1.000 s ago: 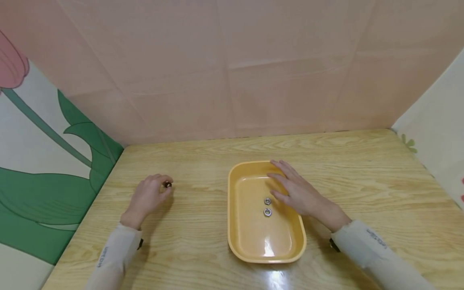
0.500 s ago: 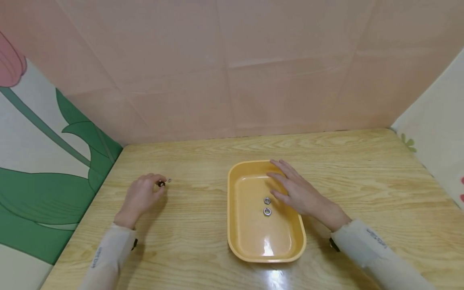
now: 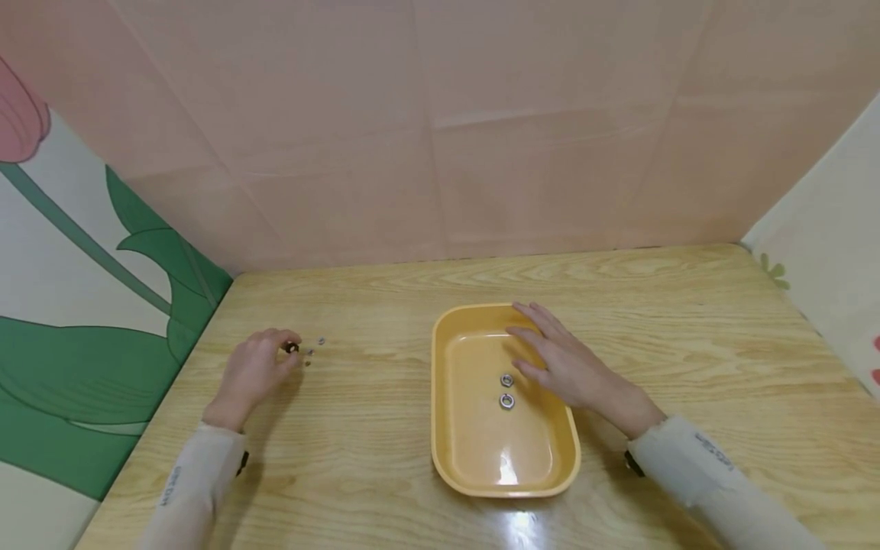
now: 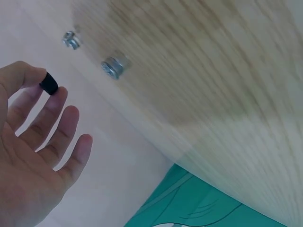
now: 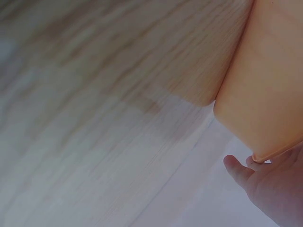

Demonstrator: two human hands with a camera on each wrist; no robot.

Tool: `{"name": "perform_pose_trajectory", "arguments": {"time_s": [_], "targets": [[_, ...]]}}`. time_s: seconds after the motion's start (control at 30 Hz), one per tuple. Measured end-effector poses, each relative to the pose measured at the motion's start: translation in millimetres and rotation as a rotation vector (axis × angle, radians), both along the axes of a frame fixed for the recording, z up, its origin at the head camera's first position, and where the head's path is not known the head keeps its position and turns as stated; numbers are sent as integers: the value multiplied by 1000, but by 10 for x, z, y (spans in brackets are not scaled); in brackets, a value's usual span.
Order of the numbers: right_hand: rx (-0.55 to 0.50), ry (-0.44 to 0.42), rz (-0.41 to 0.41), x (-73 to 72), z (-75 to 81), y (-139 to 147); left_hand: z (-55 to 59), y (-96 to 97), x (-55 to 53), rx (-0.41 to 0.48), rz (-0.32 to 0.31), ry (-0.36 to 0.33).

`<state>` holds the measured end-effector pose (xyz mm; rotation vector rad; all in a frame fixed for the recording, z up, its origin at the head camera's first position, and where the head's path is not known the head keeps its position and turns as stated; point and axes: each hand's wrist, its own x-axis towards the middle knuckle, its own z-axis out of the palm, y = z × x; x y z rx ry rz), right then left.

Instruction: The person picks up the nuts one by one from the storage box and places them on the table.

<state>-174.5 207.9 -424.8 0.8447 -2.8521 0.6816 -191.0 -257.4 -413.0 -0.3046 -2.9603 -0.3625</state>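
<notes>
Between thumb and index finger, my left hand (image 3: pixel 250 370) pinches a small black piece (image 4: pixel 49 84); it looks like a ring in the head view, but its exact kind is unclear. Just right of those fingers, small metal pieces lie on the table, among them a shiny one with a cross-slotted head (image 4: pixel 112 67) and another metal piece (image 4: pixel 71 40). My right hand (image 3: pixel 567 363) rests over the right rim of a yellow-orange tray (image 3: pixel 440 412), fingers loosely spread and gripping nothing. Inside the tray are two hex nuts, a farther nut (image 3: pixel 506 380) and a nearer nut (image 3: pixel 506 401).
A light wood-grain table (image 3: pixel 371 435) carries everything. Behind it rises a pinkish covered wall (image 3: pixel 440 153). A panel with green leaves (image 3: pixel 89 374) bounds the left side, and a white panel (image 3: pixel 825 229) stands at the right.
My left hand has moved left, still pinching the black piece. Small metal pieces now show on the table where the hand was. The right hand and tray have stayed put.
</notes>
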Motion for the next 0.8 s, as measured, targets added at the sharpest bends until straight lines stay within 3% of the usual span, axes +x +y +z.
{"name": "perform_pose_trajectory", "arguments": {"time_s": [0.27, 0.8], "targets": [[7, -6, -7, 0, 2, 1, -17, -88, 12, -16, 30, -12], [14, -5, -11, -3, -5, -1, -60, -134, -29, -75, 9, -70]]}}
